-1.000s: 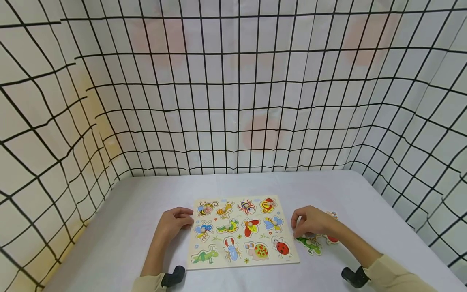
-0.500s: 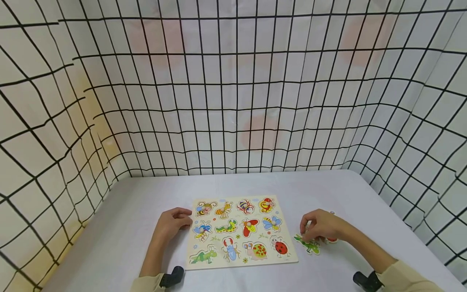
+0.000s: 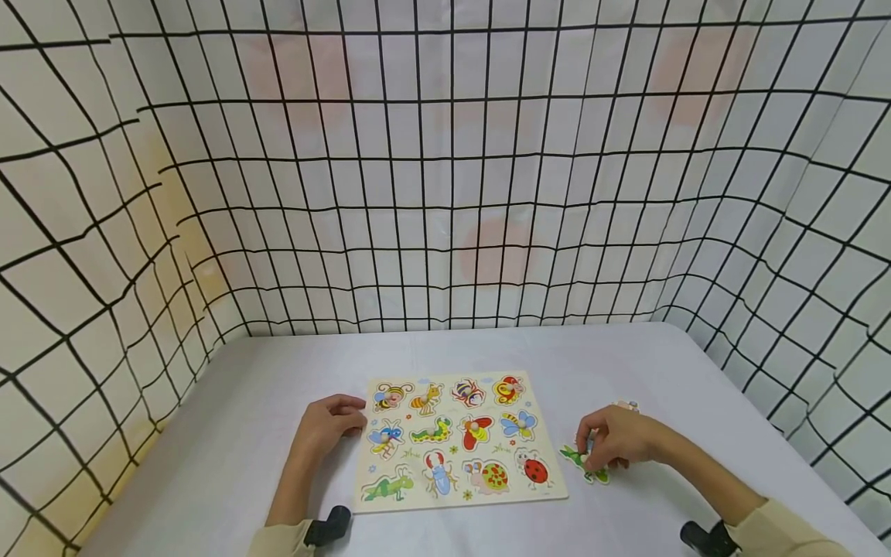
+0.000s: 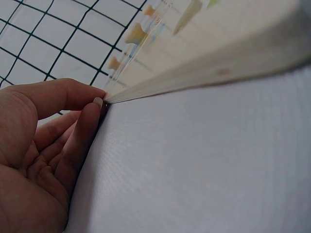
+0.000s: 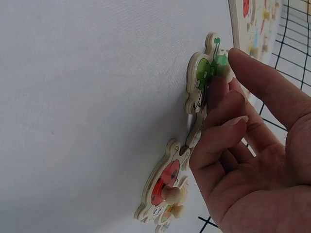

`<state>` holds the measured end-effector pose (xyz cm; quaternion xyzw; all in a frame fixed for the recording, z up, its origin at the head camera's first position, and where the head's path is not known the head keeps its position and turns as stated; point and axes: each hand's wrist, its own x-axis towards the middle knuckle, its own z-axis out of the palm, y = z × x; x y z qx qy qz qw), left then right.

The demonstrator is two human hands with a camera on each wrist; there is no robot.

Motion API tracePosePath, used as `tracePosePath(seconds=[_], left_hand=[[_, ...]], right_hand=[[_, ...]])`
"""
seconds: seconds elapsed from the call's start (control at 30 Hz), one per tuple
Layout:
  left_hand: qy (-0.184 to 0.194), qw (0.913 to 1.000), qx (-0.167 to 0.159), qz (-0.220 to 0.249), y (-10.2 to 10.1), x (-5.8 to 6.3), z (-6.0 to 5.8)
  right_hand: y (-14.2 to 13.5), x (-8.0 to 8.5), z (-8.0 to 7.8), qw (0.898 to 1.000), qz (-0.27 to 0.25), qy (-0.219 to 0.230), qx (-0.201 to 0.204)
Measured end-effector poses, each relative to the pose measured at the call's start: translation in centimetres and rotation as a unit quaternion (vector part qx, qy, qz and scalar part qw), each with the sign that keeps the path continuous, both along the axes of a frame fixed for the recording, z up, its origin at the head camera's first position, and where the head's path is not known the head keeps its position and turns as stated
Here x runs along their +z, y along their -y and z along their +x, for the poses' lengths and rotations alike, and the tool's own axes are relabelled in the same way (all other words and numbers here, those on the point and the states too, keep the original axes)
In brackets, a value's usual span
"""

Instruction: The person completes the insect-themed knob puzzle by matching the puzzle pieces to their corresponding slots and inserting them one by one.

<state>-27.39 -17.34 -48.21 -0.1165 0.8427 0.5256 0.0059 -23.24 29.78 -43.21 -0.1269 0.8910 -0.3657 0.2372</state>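
Observation:
A wooden insect puzzle board (image 3: 455, 464) lies on the white table. Knobbed pieces sit in its upper two rows; the bottom row's pictures show no knobs. My left hand (image 3: 332, 424) rests beside the board, with index finger and thumb touching its left edge. To the right of the board, my right hand (image 3: 616, 437) pinches a green grasshopper puzzle piece (image 3: 575, 456) at its knob. In the right wrist view that grasshopper piece (image 5: 202, 73) shows its green head, while the fingers cover part of it. A red ladybug piece (image 5: 165, 182) lies close below the right hand.
Another piece (image 5: 167, 216) partly shows under the ladybug piece. Part of a loose piece (image 3: 629, 405) pokes out behind the right hand in the head view. Black grid netting (image 3: 452, 209) over white cloth encloses the table at the back and sides.
My right hand has moved right, away from the board's edge, and its fingers have closed on the grasshopper piece. My left hand stays at the board's left edge.

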Motion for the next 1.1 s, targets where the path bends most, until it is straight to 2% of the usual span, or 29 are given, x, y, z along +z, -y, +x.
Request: tracePosePath(seconds=[0.47, 1.1], left_hand=[[0.0, 1.0, 0.001, 0.001, -0.11, 0.3, 0.13], [-0.003, 1.0, 0.001, 0.002, 0.03, 0.06, 0.07]], right_hand=[[0.07, -0.49, 0.01, 1.0, -0.007, -0.007, -0.004], [0.34, -0.52, 0.16, 1.0, -0.002, -0.024, -0.017]])
